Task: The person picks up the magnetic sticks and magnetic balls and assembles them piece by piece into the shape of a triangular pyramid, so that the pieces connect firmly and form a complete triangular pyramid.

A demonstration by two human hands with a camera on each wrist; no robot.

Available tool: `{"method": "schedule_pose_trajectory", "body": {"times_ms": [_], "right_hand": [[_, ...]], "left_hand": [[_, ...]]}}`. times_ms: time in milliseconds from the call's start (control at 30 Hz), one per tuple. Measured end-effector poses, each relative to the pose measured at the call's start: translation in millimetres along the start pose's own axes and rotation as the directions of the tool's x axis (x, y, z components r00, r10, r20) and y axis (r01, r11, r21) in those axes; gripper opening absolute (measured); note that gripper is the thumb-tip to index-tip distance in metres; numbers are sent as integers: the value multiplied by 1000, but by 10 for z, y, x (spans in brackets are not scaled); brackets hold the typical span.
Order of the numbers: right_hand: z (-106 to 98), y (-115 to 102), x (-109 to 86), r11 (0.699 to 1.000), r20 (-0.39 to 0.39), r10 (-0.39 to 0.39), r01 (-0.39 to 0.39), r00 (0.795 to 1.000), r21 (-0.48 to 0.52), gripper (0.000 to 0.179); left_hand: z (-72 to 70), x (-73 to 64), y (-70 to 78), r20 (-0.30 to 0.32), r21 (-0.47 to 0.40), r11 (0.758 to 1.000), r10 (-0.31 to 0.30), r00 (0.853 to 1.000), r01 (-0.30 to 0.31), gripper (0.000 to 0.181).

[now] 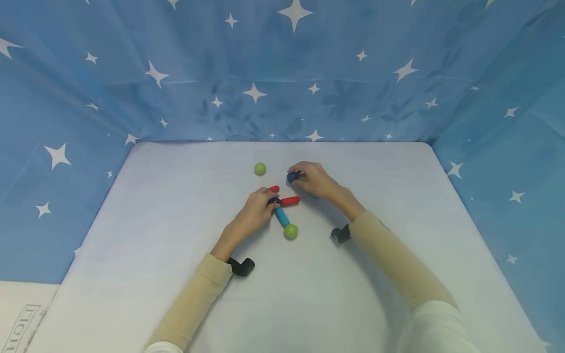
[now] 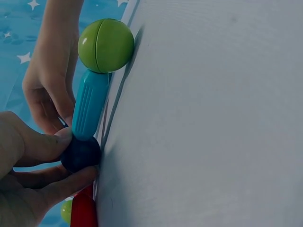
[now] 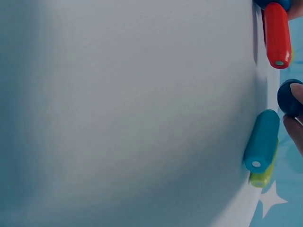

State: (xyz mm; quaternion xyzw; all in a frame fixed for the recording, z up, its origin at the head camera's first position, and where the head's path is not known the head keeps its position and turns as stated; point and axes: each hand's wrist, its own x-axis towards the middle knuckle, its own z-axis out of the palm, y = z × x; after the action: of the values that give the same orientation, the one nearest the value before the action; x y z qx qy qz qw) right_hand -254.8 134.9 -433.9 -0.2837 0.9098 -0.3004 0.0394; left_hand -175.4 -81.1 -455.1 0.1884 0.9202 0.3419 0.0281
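My left hand pinches a dark blue ball between thumb and fingers, low over the table. From that ball a light blue rod runs toward me, with a green ball at its near end. A red rod sticks out from the dark blue ball to the right, and another red rod shows just beyond the fingertips. Farther back, my right hand holds a second dark blue ball at its fingertips. A metal dot marks the red rod's free end in the right wrist view.
A loose green ball lies toward the back of the white table. Near my right hand rest a teal rod and a yellow-green rod. Blue star-patterned curtains enclose the back and sides.
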Motion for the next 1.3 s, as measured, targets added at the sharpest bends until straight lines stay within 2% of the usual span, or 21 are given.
{"method": "schedule_pose_trajectory", "body": {"times_ms": [133, 367, 700, 1000, 1300], "right_hand": [[-47, -31, -57, 1000, -11, -1, 1, 1000, 5, 35], [-100, -65, -199, 1000, 22, 8, -8, 1000, -27, 37], [-152, -102, -387, 999, 27, -29, 30, 999, -27, 36], [-99, -101, -507, 998, 46, -14, 17, 999, -65, 37], [-75, -75, -560, 997, 56, -45, 49, 997, -68, 35]], "left_hand": [[-27, -2, 2, 2, 2, 1000, 11, 1000, -11, 30], [-33, -15, 15, 13, -3, 1000, -1, 1000, 1, 30], [-30, -13, 0, 10, -34, 999, -11, 1000, 11, 30], [-46, -27, -11, 12, -32, 999, -7, 1000, 7, 29], [-37, -21, -1, 2, -43, 999, -12, 1000, 12, 29]]}}
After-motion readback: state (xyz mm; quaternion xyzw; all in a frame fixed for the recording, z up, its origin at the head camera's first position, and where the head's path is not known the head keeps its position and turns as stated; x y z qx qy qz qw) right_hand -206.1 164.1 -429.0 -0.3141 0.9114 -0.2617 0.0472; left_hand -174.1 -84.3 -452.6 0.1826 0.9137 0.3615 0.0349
